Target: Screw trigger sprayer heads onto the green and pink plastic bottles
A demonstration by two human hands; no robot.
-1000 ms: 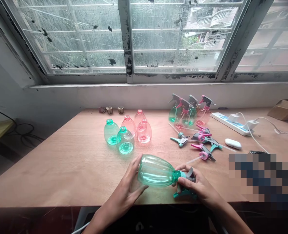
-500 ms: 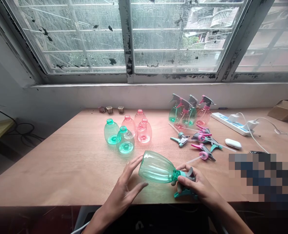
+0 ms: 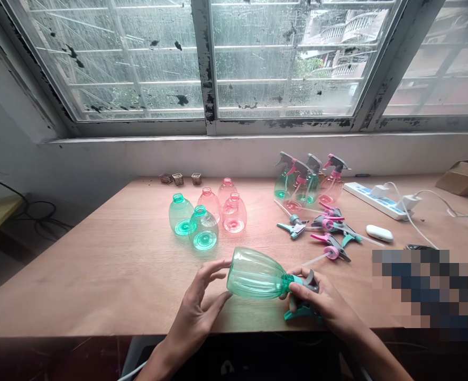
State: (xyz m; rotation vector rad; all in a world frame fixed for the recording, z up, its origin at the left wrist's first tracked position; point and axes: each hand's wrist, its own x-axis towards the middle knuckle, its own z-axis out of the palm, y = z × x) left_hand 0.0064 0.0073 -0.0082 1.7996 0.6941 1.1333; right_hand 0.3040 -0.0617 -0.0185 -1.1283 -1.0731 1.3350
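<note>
- Left hand (image 3: 199,304): fingers were spread beside the base of the green bottle (image 3: 255,275); contact was unconfirmed. Loose support risked letting it twist.
- The bottle was held sideways near the front of the desk (image 3: 99,264); its long axis ran crosswise, base left, neck right.
- Right hand (image 3: 324,302): fingers pinched the spray head (image 3: 311,281) at the neck; a skewed fit risked cross-threading.

The left hand (image 3: 194,312) and the right hand (image 3: 321,299) are seen bare, as are both forearms (image 3: 370,344), with slim, jointed fingers (image 3: 214,264). Between the forearms, a dark patch (image 3: 285,362) is marked by a small pale shape (image 3: 228,366); whether clothing is shown there cannot be told.
</note>
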